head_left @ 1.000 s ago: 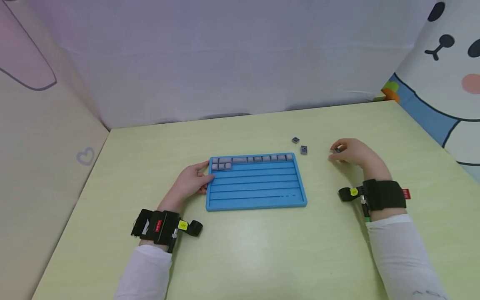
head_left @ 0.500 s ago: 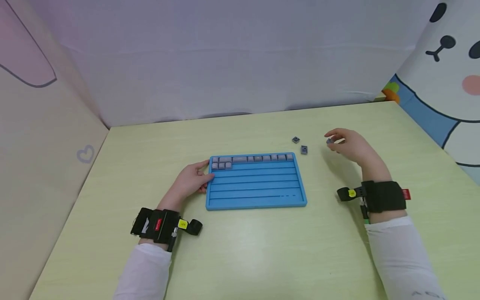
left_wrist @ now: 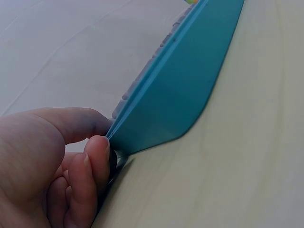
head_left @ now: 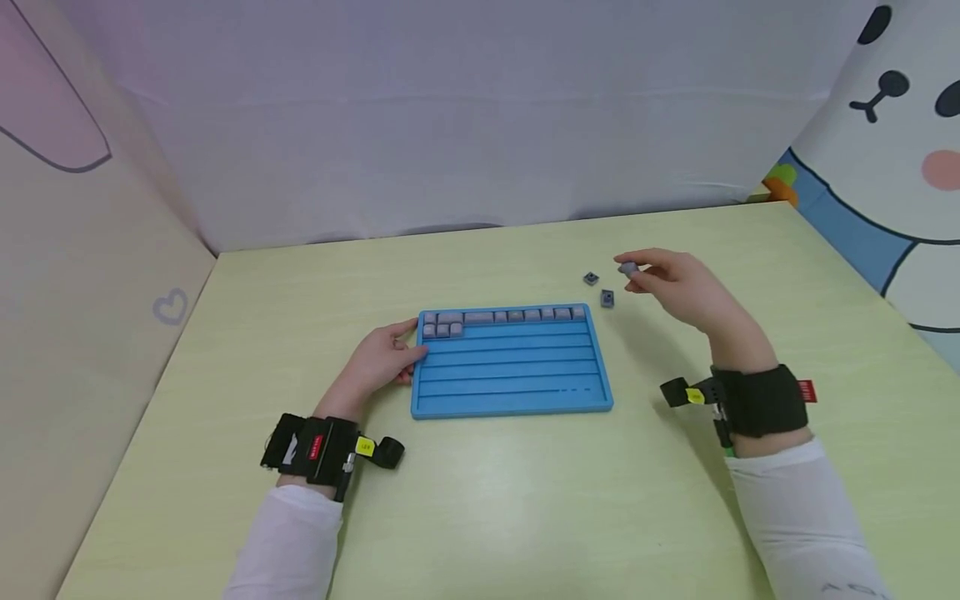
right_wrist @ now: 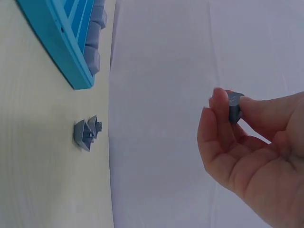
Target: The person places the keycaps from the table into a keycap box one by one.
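Observation:
A blue keycap tray with ridged rows lies mid-table. Grey keycaps line its top row, and a few more sit at the left of the second row. My left hand grips the tray's left edge between thumb and fingers; the left wrist view shows the tray's side wall against them. Raised above the table to the right of the tray, my right hand pinches a single grey keycap between thumb and fingertips. Two loose keycaps, one behind the other, lie beyond the tray's upper right corner.
The pale wooden table reaches back to a white cloth backdrop. A wall with cartoon print stands at the right. Each wrist wears a black strap with a camera.
My right hand has risen and moved left toward the loose keycaps, carrying the pinched keycap. My left hand and the tray have stayed in place.

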The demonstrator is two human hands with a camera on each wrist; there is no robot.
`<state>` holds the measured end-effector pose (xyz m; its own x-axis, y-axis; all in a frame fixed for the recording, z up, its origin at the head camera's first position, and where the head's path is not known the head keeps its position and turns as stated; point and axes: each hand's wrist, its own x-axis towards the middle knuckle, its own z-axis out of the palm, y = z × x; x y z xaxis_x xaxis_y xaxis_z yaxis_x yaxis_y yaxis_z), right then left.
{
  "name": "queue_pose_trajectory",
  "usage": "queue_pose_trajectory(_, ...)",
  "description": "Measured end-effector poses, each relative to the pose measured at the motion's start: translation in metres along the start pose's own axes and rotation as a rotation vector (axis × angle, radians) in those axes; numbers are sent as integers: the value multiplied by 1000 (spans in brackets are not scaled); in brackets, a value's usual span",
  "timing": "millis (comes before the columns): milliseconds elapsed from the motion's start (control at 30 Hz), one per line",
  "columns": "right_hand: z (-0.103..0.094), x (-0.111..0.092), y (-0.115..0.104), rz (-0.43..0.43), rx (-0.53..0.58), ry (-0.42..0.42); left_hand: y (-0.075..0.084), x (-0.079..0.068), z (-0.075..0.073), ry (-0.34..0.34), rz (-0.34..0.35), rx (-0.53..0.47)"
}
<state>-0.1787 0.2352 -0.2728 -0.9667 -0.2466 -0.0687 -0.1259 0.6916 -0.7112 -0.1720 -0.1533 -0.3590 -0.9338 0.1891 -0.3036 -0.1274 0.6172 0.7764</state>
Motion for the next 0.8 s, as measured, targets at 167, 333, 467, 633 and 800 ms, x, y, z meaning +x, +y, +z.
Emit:
queue_pose_trajectory(167,7,-3,-10,-63,9,11,0,0,0,-5,7,10)
queue_pose_trajectory(333,16,-2,-16,-103,22,57,-1,1,-1,-4,9,9)
queue_pose_trajectory(467,21,-1,-19,-108,20,87,-1,1,-1,-3,4,12)
queue_pose_trajectory(633,24,0,-20,-112,41,115,-1,1,-1,-4,-2,16)
queue_pose_trajectory(800,27,0,-19,-130,106,83,0,1,-1,-4,4,18)
